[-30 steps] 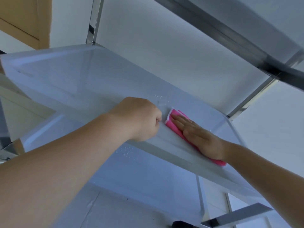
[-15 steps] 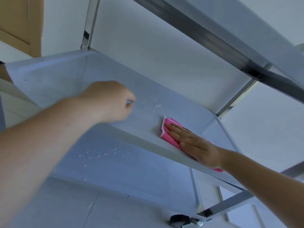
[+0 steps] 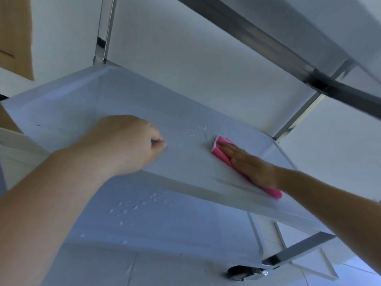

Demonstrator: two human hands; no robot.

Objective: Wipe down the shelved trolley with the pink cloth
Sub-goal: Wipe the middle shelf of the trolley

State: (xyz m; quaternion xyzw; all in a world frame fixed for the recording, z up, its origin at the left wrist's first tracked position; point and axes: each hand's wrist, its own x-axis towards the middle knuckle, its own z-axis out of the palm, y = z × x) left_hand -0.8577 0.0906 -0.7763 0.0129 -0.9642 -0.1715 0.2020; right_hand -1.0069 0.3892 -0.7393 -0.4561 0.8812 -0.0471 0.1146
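Pink cloth [image 3: 219, 150]: folded flat, lay on the grey metal trolley's middle shelf [image 3: 86, 104], towards its right edge.
Right hand [image 3: 250, 167]: fingers straight, pressed the cloth.
Left hand [image 3: 125, 143]: curled into a fist over the shelf; anything held couldn't be told.
Water droplets [image 3: 140, 203]: dotted the lower shelf [image 3: 185, 230].

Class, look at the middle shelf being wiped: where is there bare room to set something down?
Free: the far left stretch of the middle shelf, behind the left hand. Crowded: the right side, where the right hand presses the pink cloth, with droplets between the hands.
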